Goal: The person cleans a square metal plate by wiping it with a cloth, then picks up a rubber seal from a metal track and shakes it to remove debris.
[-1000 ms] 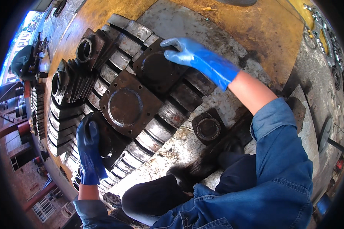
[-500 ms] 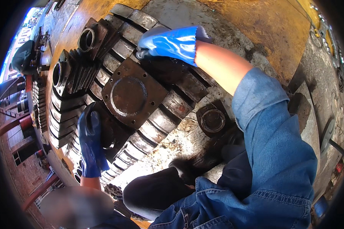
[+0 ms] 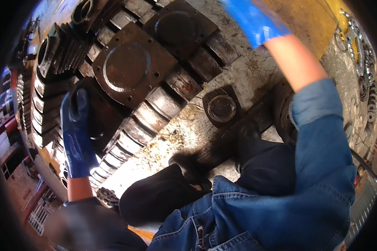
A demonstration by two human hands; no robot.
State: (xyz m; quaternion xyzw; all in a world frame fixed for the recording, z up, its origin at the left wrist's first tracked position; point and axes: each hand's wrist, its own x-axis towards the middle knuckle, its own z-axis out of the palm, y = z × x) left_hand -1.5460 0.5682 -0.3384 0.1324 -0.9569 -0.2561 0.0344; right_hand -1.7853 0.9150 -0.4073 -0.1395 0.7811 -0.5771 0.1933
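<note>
Shiny metal parts (image 3: 369, 77) lie at right, beyond a yellow floor patch (image 3: 312, 31).

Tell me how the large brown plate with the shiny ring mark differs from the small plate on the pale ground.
Size: the large plate looks much bigger than the small plate.
Place: the large plate lies on the row of metal blocks; the small plate lies lower, on the ground.
Both are dark and roughly square, with a circular shape in the middle.
</note>
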